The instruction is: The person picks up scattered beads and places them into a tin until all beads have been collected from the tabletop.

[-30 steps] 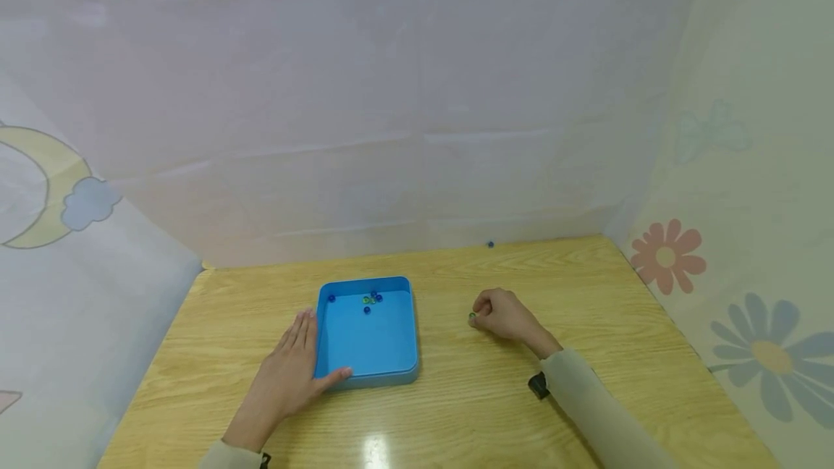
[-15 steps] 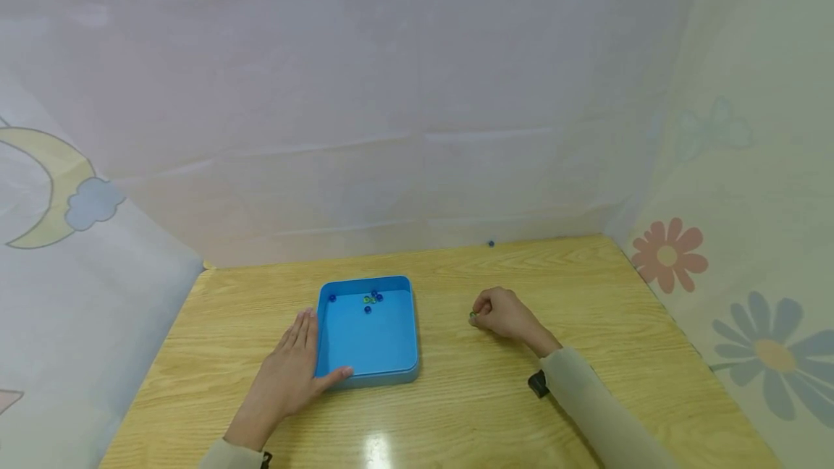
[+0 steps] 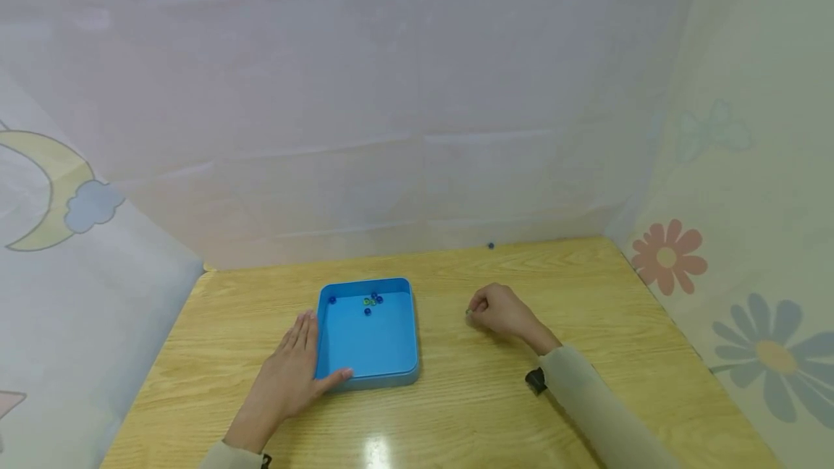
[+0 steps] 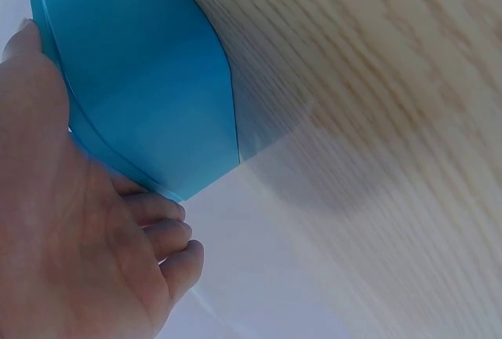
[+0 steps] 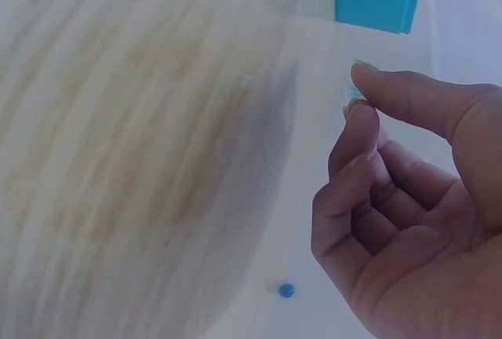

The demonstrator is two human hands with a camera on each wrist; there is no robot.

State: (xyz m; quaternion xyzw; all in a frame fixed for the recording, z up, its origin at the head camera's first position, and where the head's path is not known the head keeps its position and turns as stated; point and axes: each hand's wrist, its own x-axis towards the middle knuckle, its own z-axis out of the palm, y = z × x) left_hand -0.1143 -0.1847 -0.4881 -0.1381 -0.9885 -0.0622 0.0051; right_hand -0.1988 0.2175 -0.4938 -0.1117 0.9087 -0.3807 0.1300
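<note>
A shallow blue tray point(image 3: 368, 342) sits on the wooden table, with several dark blue marbles point(image 3: 368, 312) and a few green ones point(image 3: 366, 302) inside, mostly near its back wall. My left hand point(image 3: 287, 371) lies along the tray's left side with straight fingers, its thumb on the front rim. To the right of the tray, my right hand point(image 3: 504, 312) pinches a small green marble point(image 5: 355, 92) between thumb and index finger, close over the table. The other fingers of that hand are curled, as the right wrist view shows.
One blue marble point(image 3: 491, 245) lies alone at the table's back edge, by the white wall sheet point(image 3: 417, 129). Printed sheets with a moon point(image 3: 55, 179) and flowers point(image 3: 667, 257) stand at the left and right sides of the wooden table point(image 3: 449, 418).
My right hand has shifted very slightly to the left and tilted, and less of the green marble shows between its fingertips. The left hand and tray stay put.
</note>
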